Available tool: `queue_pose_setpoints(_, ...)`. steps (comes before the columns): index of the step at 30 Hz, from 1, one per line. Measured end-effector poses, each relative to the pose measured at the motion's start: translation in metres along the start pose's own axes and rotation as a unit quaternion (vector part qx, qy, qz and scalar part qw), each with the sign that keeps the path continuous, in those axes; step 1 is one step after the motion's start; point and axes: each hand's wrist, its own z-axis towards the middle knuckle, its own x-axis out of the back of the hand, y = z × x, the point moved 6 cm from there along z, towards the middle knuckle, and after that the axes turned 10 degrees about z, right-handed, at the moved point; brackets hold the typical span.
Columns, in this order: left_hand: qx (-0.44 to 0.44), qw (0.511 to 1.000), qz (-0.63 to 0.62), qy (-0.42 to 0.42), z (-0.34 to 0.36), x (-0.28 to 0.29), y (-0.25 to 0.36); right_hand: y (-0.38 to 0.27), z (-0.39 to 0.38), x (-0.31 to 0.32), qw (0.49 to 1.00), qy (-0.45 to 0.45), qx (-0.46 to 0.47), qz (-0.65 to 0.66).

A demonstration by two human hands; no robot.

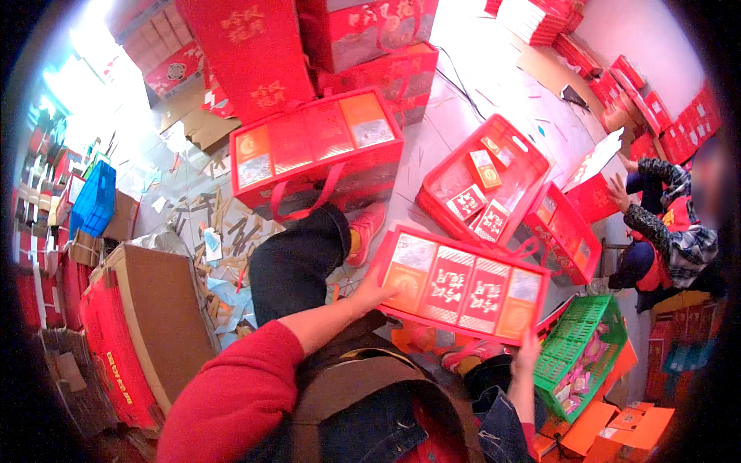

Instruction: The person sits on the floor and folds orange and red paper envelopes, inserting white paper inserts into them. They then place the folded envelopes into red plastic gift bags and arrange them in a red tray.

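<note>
Over my lap I hold a shallow red gift box point(463, 329), tilted, with a row of smaller red and orange packs showing on its face. My left hand point(373, 292) is closed on its left edge, thumb on top. At its lower right corner, my right hand point(526, 356) grips the edge; its fingers are partly hidden. Beyond it, a red plastic crate point(457, 157) holds a few loose red packs point(466, 202) and orange packs point(485, 168). By my left foot stands a filled red gift box with ribbon handles point(328, 189).
Tall red boxes point(247, 54) are stacked ahead. A large carton point(174, 324) stands left, near scattered scraps point(220, 231). At right are another red gift box point(563, 235), a green basket point(575, 312) of small packets and orange cartons point(637, 428). A co-worker's hand point(617, 193) touches a red box.
</note>
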Motion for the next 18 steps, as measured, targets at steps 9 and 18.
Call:
queue_pose_setpoints(9,-0.286,0.940,0.011,0.189,-0.115,0.105,0.237,-0.291,-0.015,-0.208,0.972,-0.174,0.159,0.018)
queue_pose_setpoints(18,-0.302,0.892,-0.159,0.298,-0.132,0.302,0.291,-0.268,0.043,-0.512,0.957,-0.272,0.070,-0.068)
